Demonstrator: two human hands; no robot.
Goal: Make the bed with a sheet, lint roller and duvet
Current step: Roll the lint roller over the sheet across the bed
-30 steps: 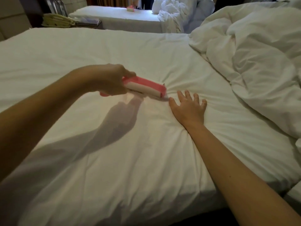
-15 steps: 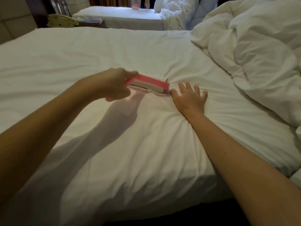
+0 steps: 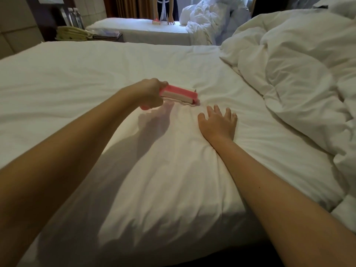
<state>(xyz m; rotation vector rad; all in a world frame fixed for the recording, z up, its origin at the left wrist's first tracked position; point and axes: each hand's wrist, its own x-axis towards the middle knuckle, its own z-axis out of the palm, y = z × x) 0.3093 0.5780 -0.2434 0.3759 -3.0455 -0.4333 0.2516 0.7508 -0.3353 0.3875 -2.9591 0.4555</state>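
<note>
Lint roller [image 3: 178, 94] on the sheet [image 3: 96, 74], left of the flat right hand [image 3: 217, 124]; duvet [image 3: 300, 74] heaped rightward.

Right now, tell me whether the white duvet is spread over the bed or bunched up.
Bunched up: the puffy white duvet lies heaped in folds at the right, leaving the white sheet bare.

Left hand [image 3: 152, 93] grips pink lint roller [image 3: 178, 94], roller end down on white sheet [image 3: 96, 74]. Right hand [image 3: 217, 124] pressed flat on sheet just right of roller, fingers spread, small gap between. Crumpled duvet [image 3: 298, 74] heaped well right of roller. Sheet creased around roller.
</note>
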